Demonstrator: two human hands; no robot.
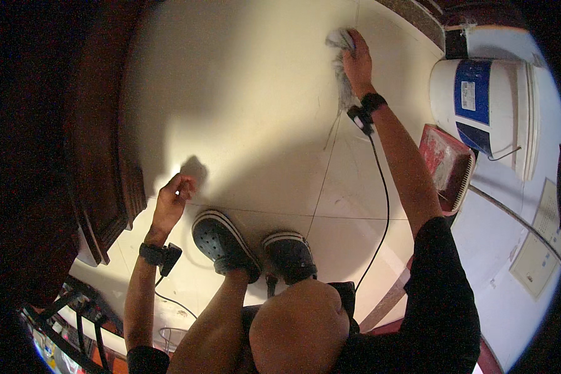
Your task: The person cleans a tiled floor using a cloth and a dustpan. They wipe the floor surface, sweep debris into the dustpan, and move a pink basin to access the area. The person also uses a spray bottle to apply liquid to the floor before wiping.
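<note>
My right hand (359, 63) grips a crumpled grey-and-white cloth (338, 39), slightly blurred, against the pale tiled floor (271, 112) at the upper right. Below the cloth, a dark grey smear (344, 91) trails over the tiles towards my wrist. On the left, my left hand (174, 198) is held near the floor with its fingers curled, casting a shadow ahead of it. A small bright spot shows between those fingers; whether it is an object or lit floor is unclear. Each wrist wears a black strap with a small cabled device.
Dark wooden furniture (105, 187) borders the left side. A white bucket with a blue label (472, 93) and a red dustpan (442, 161) stand by the right wall. My dark clogs (222, 240) are between my hands. A black cable (387, 201) hangs from my right wrist.
</note>
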